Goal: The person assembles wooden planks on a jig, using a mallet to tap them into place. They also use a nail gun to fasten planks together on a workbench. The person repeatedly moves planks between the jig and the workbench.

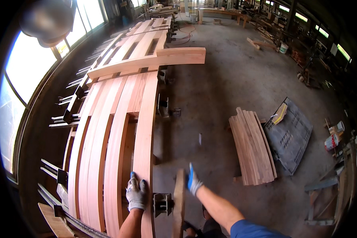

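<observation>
Wood boards laid on rack | left hand flat on board, spread | right hand pinching upright board at 6 o'clock, not yet placed | stack at 3 o'clock left

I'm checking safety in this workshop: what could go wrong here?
The right hand holds a narrow board upright by its top edge; it might tip or slip. The left hand rests on the outermost long plank, close to the gap beside it, so fingers could get pinched if planks shift.

Two gloved hands showing; one upright board; one board stack lying on floor; one grey pallet; two crosswise boards.
</observation>
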Tool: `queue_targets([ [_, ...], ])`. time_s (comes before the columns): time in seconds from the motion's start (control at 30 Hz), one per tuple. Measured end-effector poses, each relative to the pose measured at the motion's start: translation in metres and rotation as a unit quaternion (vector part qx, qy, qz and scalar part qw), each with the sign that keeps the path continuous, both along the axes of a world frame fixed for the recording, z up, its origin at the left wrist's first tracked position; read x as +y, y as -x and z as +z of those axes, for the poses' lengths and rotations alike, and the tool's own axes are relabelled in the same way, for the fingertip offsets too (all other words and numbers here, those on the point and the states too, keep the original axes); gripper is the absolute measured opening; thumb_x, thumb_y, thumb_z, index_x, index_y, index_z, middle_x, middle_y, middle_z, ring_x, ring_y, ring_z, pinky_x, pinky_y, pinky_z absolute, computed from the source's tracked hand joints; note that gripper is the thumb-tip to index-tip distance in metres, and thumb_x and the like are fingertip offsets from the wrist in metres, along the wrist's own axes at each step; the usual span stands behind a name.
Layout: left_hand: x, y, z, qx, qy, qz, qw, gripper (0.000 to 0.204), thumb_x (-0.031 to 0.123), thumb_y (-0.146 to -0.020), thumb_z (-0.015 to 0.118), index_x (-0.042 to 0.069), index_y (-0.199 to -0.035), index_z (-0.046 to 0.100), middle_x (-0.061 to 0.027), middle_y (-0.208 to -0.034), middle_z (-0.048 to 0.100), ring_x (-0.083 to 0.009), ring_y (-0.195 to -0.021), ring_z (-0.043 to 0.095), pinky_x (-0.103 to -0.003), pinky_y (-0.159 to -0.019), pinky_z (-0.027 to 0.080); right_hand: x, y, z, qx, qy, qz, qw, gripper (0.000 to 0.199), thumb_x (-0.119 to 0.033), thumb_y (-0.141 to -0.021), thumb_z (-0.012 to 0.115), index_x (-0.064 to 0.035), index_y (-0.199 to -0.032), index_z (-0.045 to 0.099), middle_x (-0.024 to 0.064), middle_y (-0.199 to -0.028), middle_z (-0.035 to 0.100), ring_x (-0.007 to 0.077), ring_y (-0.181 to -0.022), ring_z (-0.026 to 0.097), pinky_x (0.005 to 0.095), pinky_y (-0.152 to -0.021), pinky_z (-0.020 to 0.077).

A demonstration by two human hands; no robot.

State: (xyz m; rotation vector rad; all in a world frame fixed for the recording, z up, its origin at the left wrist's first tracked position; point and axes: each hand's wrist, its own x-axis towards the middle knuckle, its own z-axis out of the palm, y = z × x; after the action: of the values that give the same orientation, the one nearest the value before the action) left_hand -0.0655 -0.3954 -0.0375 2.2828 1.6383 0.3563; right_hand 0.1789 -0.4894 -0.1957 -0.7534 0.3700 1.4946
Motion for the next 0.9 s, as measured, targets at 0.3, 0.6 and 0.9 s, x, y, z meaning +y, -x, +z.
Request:
queue_targets([
  [0.3, -0.003, -0.006, 0.011, -0.032, 0.031, 0.008, 0.999, 0.068, 0.038, -0.101, 0.059, 0.000, -0.156, 0.043, -0.0273, -0.143, 0.058, -0.0433, -0.128, 0.058, -0.049, -0.109, 0.046, -0.207, 0.138, 0.031, 0.581, -0.128, 0.185, 0.782, 0.127, -0.098, -0.079, 0.040, 0.0093, -0.147, 0.052, 0.0295, -0.150, 0.054, 0.0481, -0.140, 0.049, 0.0630, -0.117, 0.0377],
  [0.6, 0.001, -0.003, 0.010, -0.013, 0.017, 0.008, 1.000, 0.069, 0.039, -0.102, 0.058, 0.002, -0.157, 0.042, -0.0272, -0.143, 0.058, -0.0442, -0.128, 0.058, -0.050, -0.109, 0.046, 0.010, -0.019, 0.017, 0.009, -0.048, 0.059, 0.997, 0.098, -0.086, -0.090, 0.049, 0.0032, -0.127, 0.065, 0.0239, -0.118, 0.072, 0.0372, -0.110, 0.068, 0.0502, -0.104, 0.0519],
  [0.9, -0.002, -0.006, 0.011, -0.034, 0.025, 0.010, 0.999, 0.069, 0.038, -0.102, 0.060, 0.001, -0.157, 0.043, -0.0277, -0.145, 0.057, -0.0432, -0.130, 0.057, -0.049, -0.110, 0.046, -0.189, 0.131, 0.103, 0.206, 0.036, 0.265, 0.941, 0.127, -0.097, -0.081, 0.038, 0.0095, -0.148, 0.050, 0.0299, -0.153, 0.052, 0.0484, -0.142, 0.048, 0.0640, -0.119, 0.0340],
])
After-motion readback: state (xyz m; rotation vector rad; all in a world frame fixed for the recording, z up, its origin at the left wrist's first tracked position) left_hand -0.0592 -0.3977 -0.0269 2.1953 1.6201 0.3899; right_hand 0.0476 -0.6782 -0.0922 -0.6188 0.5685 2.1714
